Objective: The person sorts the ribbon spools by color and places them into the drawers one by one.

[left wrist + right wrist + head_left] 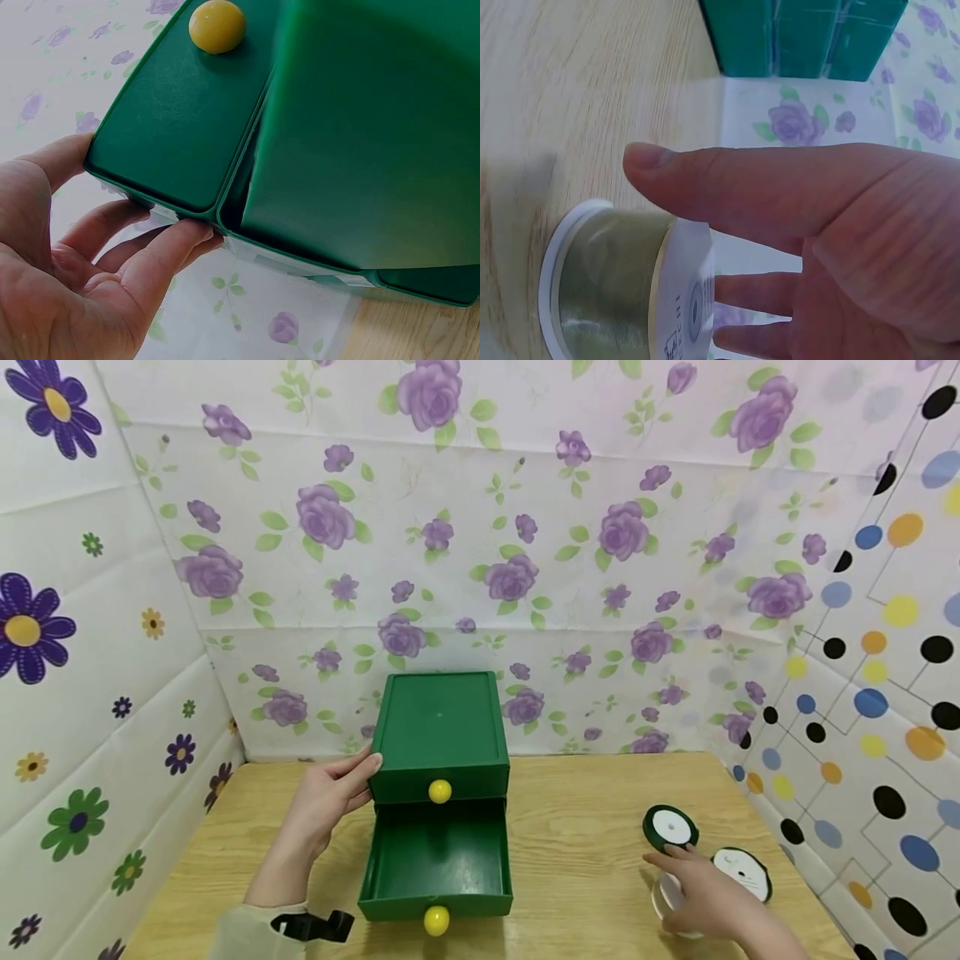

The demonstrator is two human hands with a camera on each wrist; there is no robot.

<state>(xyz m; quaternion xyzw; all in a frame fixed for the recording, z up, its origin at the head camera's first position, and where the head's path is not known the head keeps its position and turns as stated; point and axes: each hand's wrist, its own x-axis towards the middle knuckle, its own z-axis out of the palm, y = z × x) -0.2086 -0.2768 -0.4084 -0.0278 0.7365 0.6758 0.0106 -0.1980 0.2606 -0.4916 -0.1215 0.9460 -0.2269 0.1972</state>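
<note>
A green drawer cabinet [442, 722] with yellow ball knobs stands on the table. Its lower drawer [442, 847] is pulled out and bare inside; the upper one is closed. My left hand [326, 797] grips the cabinet's left side near the front corner, fingertips along the side wall in the left wrist view. At the right, my right hand [708, 893] reaches over a white-sided ribbon spool [607, 285] wound with olive-green ribbon. Its thumb stretches past the spool's edge and its straight fingers lie by the printed face; I cannot tell whether they touch it.
A dark green ribbon spool [671, 827] lies flat just beyond the right hand. Another white-faced spool with a dark edge [742, 870] lies to its right. Flowered sheets [450, 568] hang behind and on the left, a dotted one [870, 702] on the right.
</note>
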